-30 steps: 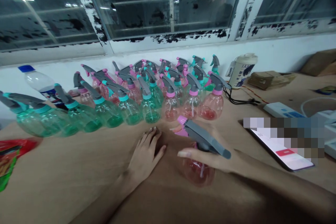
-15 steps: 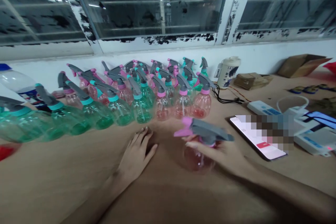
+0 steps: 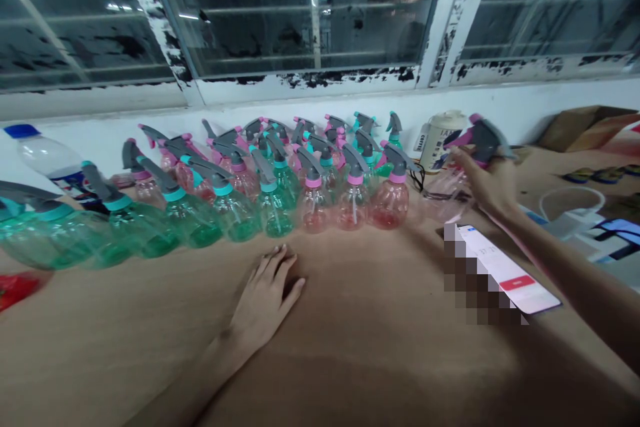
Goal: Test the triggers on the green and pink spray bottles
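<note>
My right hand (image 3: 493, 180) is closed around the neck of a pink spray bottle (image 3: 445, 195) with a grey and pink trigger head. This bottle is held above the phone's far end, right of the front row, and its clear body is blurred. On the table my left hand (image 3: 265, 290) lies flat with fingers spread, holding nothing. Just beyond it stand a green spray bottle (image 3: 277, 213) and pink spray bottles (image 3: 391, 203), part of a crowded group along the wall.
A phone (image 3: 520, 280) with a lit screen lies under my right forearm. Behind the held bottle are a printed cup (image 3: 443, 137) and black cords. A power strip (image 3: 575, 227), a cardboard box (image 3: 575, 127), a blue-capped plastic bottle (image 3: 45, 153) and a red packet (image 3: 17, 288) are around the edges.
My right hand has carried the pink spray bottle up, away and to the right, from in front of the row to near the cup. My left hand has stayed on the table.
</note>
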`<move>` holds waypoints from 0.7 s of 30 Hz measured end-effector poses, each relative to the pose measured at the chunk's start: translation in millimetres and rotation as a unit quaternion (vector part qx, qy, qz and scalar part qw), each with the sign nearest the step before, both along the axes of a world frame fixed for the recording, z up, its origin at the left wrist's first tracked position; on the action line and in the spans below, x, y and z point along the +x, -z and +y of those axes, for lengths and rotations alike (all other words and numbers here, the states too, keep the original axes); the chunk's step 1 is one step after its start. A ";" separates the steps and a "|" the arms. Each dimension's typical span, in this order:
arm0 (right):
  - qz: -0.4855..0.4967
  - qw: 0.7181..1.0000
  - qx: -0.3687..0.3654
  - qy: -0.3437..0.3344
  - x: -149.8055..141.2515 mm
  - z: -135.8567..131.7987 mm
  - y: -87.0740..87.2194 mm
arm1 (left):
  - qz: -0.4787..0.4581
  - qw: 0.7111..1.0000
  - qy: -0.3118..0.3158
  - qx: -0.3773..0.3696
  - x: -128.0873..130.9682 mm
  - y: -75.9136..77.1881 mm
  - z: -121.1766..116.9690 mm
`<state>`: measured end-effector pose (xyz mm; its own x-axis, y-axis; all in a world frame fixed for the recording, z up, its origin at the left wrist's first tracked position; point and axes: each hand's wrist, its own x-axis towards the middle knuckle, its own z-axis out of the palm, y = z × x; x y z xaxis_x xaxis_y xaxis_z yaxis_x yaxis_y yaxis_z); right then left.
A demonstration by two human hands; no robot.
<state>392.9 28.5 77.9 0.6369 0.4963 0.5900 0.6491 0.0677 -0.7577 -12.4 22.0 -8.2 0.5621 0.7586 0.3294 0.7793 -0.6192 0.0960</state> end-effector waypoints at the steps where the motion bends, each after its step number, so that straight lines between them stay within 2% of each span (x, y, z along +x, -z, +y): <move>1: 0.002 1.000 -0.013 -0.003 1.1 8.9 5.2 | -0.002 1.000 -0.001 0.004 -0.2 0.1 -0.1; 4: 0.002 0.999 -0.032 -0.019 -2.1 27.5 17.6 | -0.003 1.000 -0.003 0.012 -0.9 0.4 -0.4; 7: 0.000 0.998 -0.048 -0.046 -8.0 33.6 25.6 | 0.007 1.000 -0.003 0.006 -1.2 0.4 -0.8; 11: -0.004 0.994 -0.073 -0.078 -11.4 31.6 29.9 | 0.012 1.000 -0.004 -0.001 -1.1 0.6 -0.9; 16: 0.002 0.993 -0.070 -0.090 -12.7 28.7 26.7 | 0.005 1.000 -0.004 -0.012 -0.5 0.6 -0.7; 19: 0.017 0.995 -0.059 -0.084 -14.2 23.0 27.4 | -0.009 0.999 -0.008 -0.035 -2.0 -3.5 -3.7; 21: 0.033 0.997 -0.046 -0.055 -15.5 13.2 29.5 | -0.025 0.998 -0.013 -0.056 -7.8 -8.0 -7.8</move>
<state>377.4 41.7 48.4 0.6115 0.6153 0.4975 0.5905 0.0637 -0.8045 -20.2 14.2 -0.2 0.5269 0.8065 0.2681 0.7876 -0.5819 0.2027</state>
